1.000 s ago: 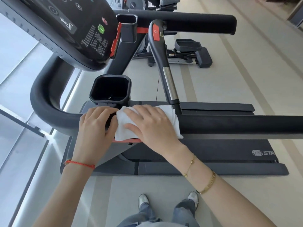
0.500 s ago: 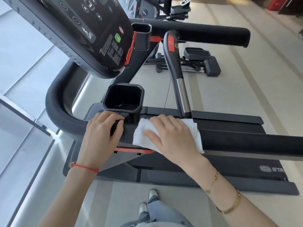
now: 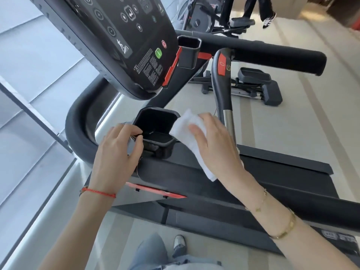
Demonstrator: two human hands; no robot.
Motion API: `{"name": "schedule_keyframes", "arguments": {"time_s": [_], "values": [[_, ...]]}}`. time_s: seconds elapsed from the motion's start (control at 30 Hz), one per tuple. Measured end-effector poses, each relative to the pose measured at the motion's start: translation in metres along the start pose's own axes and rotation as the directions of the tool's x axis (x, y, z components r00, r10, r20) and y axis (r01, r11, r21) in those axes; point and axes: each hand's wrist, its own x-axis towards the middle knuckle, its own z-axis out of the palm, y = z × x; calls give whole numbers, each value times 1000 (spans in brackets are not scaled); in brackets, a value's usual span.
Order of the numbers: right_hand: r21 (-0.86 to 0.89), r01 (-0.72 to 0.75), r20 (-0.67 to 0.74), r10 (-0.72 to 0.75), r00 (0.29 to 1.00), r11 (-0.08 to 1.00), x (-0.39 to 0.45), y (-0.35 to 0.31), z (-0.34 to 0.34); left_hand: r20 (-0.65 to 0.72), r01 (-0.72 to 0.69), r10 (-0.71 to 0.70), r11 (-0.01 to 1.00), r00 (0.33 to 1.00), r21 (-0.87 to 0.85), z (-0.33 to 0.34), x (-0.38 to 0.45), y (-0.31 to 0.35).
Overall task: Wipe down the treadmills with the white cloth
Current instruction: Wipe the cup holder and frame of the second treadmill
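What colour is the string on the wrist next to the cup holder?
Red. The thin string bracelet on the left hand's wrist shows clearly in the head view.

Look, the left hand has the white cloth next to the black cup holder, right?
Not quite. In the head view the right hand holds the white cloth, beside the black cup holder. The left hand has no cloth; it is at the holder's other side.

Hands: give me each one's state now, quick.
Left hand: fingers curled, pinching the near cup holder at its rim.
Right hand: holding the white cloth.
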Motion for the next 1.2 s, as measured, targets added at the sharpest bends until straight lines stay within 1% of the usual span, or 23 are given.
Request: {"name": "schedule_keyframes", "arguments": {"time_s": [0.07,0.1,0.17,0.2,0.27,0.33,0.43,0.53,0.6,0.67,0.73,0.8,0.83,1.0,1.07,1.13,1.2], "values": [[-54,18,-5,-19,1000,998,27,-1,6,28,29,-29,999,999,24,0,8,-4],[-85,35,19,-33,999,996,40,-2,12,45,42,-43,999,998,33,0,13,-6],[-119,64,125,-49,991,991,59,-3,31,84,58,-63,997,995,57,1,22,-11],[-107,69,195,-47,980,992,67,-2,40,109,67,-74,995,991,70,0,27,-14],[-39,59,335,-42,941,998,83,0,54,169,84,-99,992,981,94,0,36,-20],[17,75,451,-75,889,997,100,5,58,222,95,-117,990,968,106,2,45,-26],[13,165,554,-144,820,986,123,4,61,278,111,-135,989,951,100,5,54,-33],[-59,291,566,-208,798,955,136,-11,76,280,93,-118,990,953,103,6,62,-36],[-90,325,538,-229,811,941,136,-16,83,284,82,-105,992,953,90,6,66,-37],[-83,277,497,-201,844,957,130,-11,80,300,90,-104,994,948,58,7,67,-38],[-73,195,463,-140,875,978,120,2,71,310,94,-105,994,945,50,8,66,-40],[-67,135,451,-91,888,989,112,10,65,312,90,-102,995,945,53,9,64,-43],[-77,131,460,-82,884,988,112,11,64,312,93,-104,994,944,50,9,63,-43],[-127,223,550,-118,827,966,135,-10,77,314,103,-106,994,944,26,10,62,-42],[-127,216,539,-115,835,968,133,-12,80,314,101,-103,995,944,22,11,63,-43],[-115,150,499,-74,863,982,124,-7,75,316,94,-96,995,944,23,11,62,-43],[-62,41,449,-9,894,997,109,1,68,319,88,-91,996,943,23,11,62,-44]]}}
